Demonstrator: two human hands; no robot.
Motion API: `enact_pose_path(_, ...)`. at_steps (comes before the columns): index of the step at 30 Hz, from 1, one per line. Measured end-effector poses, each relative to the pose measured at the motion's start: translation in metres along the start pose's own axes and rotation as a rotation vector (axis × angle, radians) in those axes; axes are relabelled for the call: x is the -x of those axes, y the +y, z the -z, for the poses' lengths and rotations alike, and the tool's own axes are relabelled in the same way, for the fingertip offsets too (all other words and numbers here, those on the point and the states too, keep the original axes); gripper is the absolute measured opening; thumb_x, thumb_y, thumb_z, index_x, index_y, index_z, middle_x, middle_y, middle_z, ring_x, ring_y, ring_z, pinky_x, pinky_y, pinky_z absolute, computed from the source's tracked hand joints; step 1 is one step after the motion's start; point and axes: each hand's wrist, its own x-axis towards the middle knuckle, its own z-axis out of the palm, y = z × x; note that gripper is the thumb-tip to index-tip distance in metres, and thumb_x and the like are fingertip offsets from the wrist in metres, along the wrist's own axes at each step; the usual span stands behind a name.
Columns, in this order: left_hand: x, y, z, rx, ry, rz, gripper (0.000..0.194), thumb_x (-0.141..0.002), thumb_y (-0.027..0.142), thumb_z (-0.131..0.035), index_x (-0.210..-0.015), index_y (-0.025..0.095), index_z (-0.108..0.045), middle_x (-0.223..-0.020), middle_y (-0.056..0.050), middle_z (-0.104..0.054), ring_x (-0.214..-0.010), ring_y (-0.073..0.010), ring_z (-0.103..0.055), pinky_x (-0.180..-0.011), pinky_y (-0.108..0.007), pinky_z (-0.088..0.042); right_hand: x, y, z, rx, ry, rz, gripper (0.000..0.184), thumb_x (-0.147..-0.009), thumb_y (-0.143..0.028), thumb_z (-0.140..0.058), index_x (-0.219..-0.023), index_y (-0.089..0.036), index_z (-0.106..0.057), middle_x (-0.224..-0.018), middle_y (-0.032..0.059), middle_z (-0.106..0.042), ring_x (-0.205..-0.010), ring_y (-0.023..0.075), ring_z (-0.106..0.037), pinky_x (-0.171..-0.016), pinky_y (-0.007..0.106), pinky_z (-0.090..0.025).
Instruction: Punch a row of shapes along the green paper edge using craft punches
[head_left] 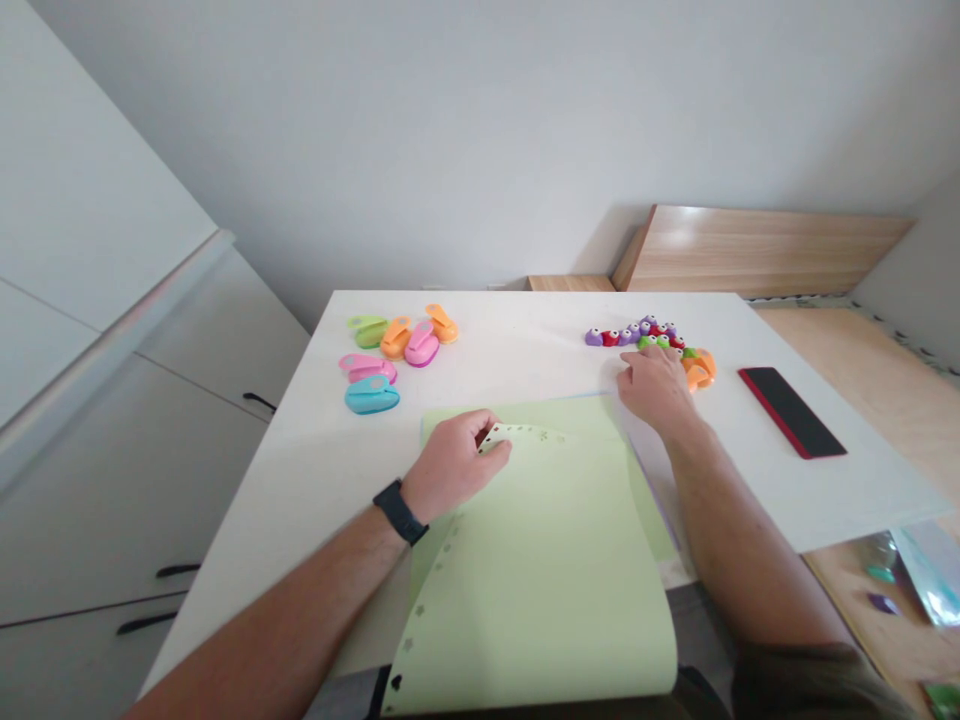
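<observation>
My left hand [457, 462], with a dark watch on its wrist, is closed on the top left corner of a pale green sheet of paper [547, 570]. Small shaped holes are punched along the sheet's left and top edges. The sheet curls up and hangs over the table's near edge, with another green sheet [442, 415] beneath it. On the right, my right hand [655, 388] is over the near side of a cluster of small purple, red and green craft punches [646, 328]. Its fingers look apart, though partly hidden. An orange craft punch [699, 370] lies just right of it.
Larger lever craft punches in green, orange, pink and blue [373, 395] stand at the white table's [517, 340] left side. A black and red flat case [793, 412] lies at the right. White cabinets [210, 350] flank the left, and a wooden bed [765, 250] the right.
</observation>
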Motion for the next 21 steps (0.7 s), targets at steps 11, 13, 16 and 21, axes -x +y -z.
enact_pose_path(11, 0.000, -0.002, -0.001, -0.013, 0.017, -0.010, 0.014, -0.084, 0.032, -0.054, -0.078, 0.019, -0.057, -0.062, 0.005, -0.051, -0.060, -0.0109, -0.043, -0.056, -0.025, -0.028, 0.001, 0.000, -0.002, -0.007, -0.087, 0.040, 0.037, -0.090, -0.022, -0.046, -0.116, -0.019, -0.071, -0.110, 0.0152, -0.070, -0.108, 0.0317, -0.057, -0.091, 0.042, -0.039)
enact_pose_path(13, 0.000, -0.002, 0.000, -0.016, 0.021, -0.009, 0.014, -0.083, 0.031, -0.054, -0.078, 0.019, -0.057, -0.062, 0.005, -0.050, -0.060, -0.0110, -0.042, -0.056, -0.025, -0.028, -0.001, 0.004, -0.005, -0.021, -0.070, 0.025, 0.037, -0.089, -0.021, -0.047, -0.118, -0.018, -0.070, -0.112, 0.0159, -0.070, -0.110, 0.0323, -0.057, -0.094, 0.043, -0.039)
enact_pose_path(16, 0.000, -0.001, 0.000, -0.015, 0.023, -0.010, 0.013, -0.083, 0.031, -0.054, -0.077, 0.019, -0.057, -0.062, 0.005, -0.050, -0.060, -0.0110, -0.042, -0.056, -0.025, -0.027, -0.002, 0.004, -0.006, -0.067, -0.007, 0.024, 0.039, -0.088, -0.021, -0.047, -0.121, -0.016, -0.069, -0.114, 0.0159, -0.069, -0.112, 0.0327, -0.056, -0.096, 0.045, -0.040)
enact_pose_path(21, 0.000, -0.002, -0.001, -0.018, 0.038, -0.004, 0.014, -0.083, 0.031, -0.054, -0.075, 0.019, -0.056, -0.061, 0.006, -0.048, -0.059, -0.0107, -0.041, -0.056, -0.025, -0.026, 0.001, -0.009, -0.007, -0.195, 0.148, 0.119, 0.040, -0.089, -0.024, -0.048, -0.123, -0.015, -0.066, -0.114, 0.0147, -0.069, -0.109, 0.0315, -0.057, -0.097, 0.046, -0.041)
